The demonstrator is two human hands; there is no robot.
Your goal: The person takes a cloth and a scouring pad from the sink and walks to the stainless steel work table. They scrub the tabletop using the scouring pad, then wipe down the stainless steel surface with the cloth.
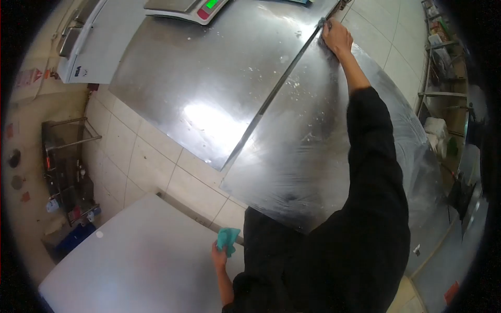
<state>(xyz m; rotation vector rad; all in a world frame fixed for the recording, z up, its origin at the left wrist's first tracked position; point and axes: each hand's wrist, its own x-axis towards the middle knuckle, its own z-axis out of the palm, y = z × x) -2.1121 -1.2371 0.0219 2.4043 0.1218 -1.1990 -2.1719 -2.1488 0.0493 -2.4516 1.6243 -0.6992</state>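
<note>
My left hand is closed around a crumpled teal cloth, low in the view beside the edge of a pale grey tabletop. Far out at the upper right, my right hand rests on a shiny metal table. Its fingers are bent together by the dark seam between this table and a second metal table. Something small and greyish shows at the fingertips, too small to name. Wet streaks and pale specks mark the metal around the seam.
A scale with a lit green display stands on the second table at the top. A white appliance is at the upper left. Metal shelving with goods lines the right side. Tiled floor lies between the tables.
</note>
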